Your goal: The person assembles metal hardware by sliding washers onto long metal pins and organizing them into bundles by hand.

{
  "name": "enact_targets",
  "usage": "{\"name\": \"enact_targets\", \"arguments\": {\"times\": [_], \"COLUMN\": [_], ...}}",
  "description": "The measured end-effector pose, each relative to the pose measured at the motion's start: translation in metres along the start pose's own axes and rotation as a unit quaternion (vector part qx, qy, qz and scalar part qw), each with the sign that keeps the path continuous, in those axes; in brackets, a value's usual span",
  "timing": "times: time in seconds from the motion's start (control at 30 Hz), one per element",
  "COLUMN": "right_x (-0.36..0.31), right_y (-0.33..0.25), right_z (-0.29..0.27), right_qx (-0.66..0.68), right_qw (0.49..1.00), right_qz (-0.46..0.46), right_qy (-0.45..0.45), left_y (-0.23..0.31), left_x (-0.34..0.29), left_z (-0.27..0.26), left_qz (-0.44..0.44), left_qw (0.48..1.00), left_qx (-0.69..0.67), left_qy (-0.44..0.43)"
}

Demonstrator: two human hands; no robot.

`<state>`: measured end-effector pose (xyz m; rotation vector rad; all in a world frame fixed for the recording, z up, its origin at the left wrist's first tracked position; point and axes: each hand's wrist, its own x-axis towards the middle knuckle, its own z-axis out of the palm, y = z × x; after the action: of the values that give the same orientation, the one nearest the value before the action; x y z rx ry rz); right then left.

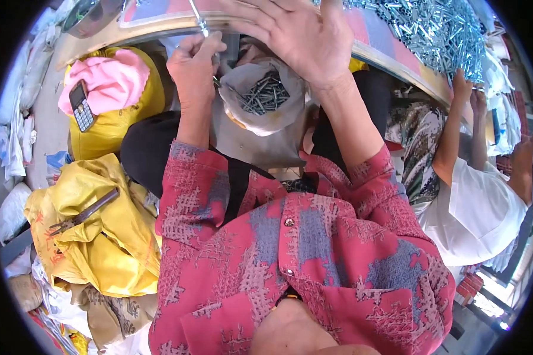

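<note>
My left hand (194, 66) is closed at the table's near edge. From its thumb and fingertips a thin, shiny metal rod (199, 16) with a thicker collar points up and away. My right hand (305, 36) hovers over the edge to the right, palm showing and fingers spread, with nothing in it; its fingertips are slightly blurred. Below and between both hands, a white-lined bucket (249, 121) stands between my knees. Several dark grey bolts (265, 94) lie loose inside it.
Shiny metal sleeves (435, 35) are heaped on the table (385, 58) at the far right. Another person in a white shirt (474, 216) works there. At left, a phone (82, 106) and pink cloth (121, 80) rest on a yellow sack; pliers (86, 212) lie on yellow sacking (121, 254).
</note>
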<state>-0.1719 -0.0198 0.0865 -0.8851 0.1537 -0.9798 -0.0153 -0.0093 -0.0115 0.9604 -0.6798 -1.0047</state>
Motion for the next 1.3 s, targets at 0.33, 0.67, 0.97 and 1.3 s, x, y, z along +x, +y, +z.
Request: {"name": "enact_targets", "arguments": {"times": [0.33, 0.67, 0.97, 1.3], "right_x": [0.010, 0.001, 0.015, -0.012], "right_y": [0.006, 0.009, 0.013, 0.024], "right_z": [-0.048, -0.016, -0.034, -0.028], "right_qx": [0.000, -0.008, 0.029, -0.255], "right_qw": [0.994, 1.000, 0.998, 0.962], "right_qz": [-0.049, 0.005, -0.031, -0.006], "right_qy": [0.095, -0.003, 0.045, 0.095], "left_y": [-0.009, -0.005, 0.008, 0.005], "left_x": [-0.027, 0.003, -0.007, -0.009], "left_z": [0.016, -0.017, 0.000, -0.008], "left_qz": [-0.012, -0.074, 0.047, -0.056], "left_qw": [0.985, 0.997, 0.988, 0.993], "left_qx": [0.100, 0.024, 0.150, 0.032], "left_qy": [-0.138, 0.003, -0.014, -0.101]}}
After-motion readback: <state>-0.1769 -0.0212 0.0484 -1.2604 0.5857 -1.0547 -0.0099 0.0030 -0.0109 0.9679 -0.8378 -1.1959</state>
